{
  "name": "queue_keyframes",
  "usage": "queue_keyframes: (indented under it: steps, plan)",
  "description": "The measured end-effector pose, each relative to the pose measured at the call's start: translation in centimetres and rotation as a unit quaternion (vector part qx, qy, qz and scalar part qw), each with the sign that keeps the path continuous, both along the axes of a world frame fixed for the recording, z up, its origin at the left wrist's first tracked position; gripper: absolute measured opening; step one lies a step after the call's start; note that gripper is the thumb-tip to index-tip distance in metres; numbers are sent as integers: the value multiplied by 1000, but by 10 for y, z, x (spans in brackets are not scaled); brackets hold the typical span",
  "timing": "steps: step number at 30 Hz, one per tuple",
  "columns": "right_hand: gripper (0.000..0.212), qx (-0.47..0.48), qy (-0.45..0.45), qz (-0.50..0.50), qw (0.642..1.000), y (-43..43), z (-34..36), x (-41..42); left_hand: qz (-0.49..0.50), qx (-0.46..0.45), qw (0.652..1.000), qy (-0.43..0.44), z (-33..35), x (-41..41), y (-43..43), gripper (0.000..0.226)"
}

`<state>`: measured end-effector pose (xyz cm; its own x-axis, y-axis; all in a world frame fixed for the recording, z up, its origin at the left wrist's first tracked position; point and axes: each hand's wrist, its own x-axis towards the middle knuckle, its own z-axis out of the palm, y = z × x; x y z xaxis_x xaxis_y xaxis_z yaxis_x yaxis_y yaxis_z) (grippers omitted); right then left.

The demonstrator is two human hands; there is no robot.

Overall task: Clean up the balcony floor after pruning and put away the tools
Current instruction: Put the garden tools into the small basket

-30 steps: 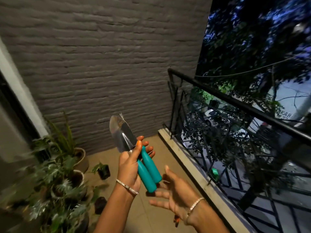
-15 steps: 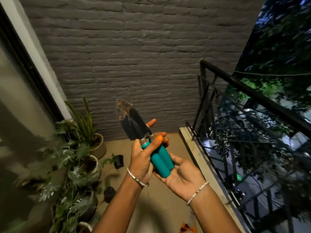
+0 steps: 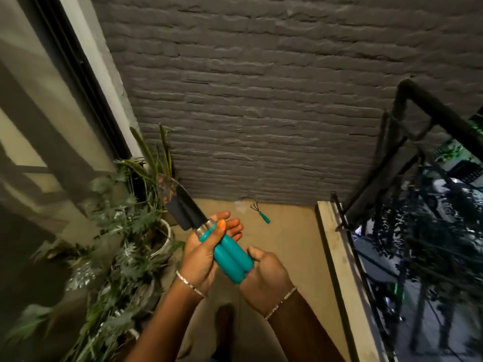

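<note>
Left hand (image 3: 201, 254) grips the teal-handled tools (image 3: 230, 254) with the thumb clamped across, right hand (image 3: 264, 273) curls its fingers round their butt ends, small rake (image 3: 262, 214) lying on the floor (image 3: 290, 244) by the wall.

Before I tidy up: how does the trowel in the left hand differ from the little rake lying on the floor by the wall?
The trowel has a broad dark blade with mottled patches; the rake ends in thin prongs. The trowel is held in the air by the left hand, blade pointing up; the rake lies flat on the floor, untouched. Both have teal handles.
</note>
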<state>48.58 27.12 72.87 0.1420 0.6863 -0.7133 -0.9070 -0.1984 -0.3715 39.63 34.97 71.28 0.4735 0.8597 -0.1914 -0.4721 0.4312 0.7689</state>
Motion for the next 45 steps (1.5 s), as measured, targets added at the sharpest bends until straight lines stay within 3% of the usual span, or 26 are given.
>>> queue_keyframes:
  steps: [4,9,17,23,27,31,34,36,38,41,45]
  plan:
    - [22,-18,-16,11,1000,52,-9,50,-13,14,999,40,-16,30,72,55]
    - [26,-89,-47,-43,994,115,-8,126,-34,17,999,38,-27,73,151,27]
    - [19,-170,-70,-126,975,193,-65,232,-40,-64,996,55,-65,156,247,25]
    - [12,-271,-137,-108,947,227,-151,309,-37,-131,988,75,-127,219,311,34]
    - [19,-310,-221,-78,921,261,-226,360,-11,-158,982,106,-189,264,350,78]
    - [15,-349,-286,13,892,296,-315,402,-2,-184,975,128,-262,293,375,81]
    - [14,-370,-367,156,839,311,-412,429,10,-209,966,153,-328,305,387,69]
    - [8,-377,-408,243,795,316,-480,445,19,-221,959,178,-366,308,393,77]
    - [22,-389,-426,329,747,334,-542,457,35,-236,952,194,-415,310,399,79]
    - [40,-380,-454,441,674,366,-608,472,26,-248,945,211,-487,315,408,45]
    - [33,-356,-516,498,599,408,-695,487,9,-251,934,253,-575,324,418,26]
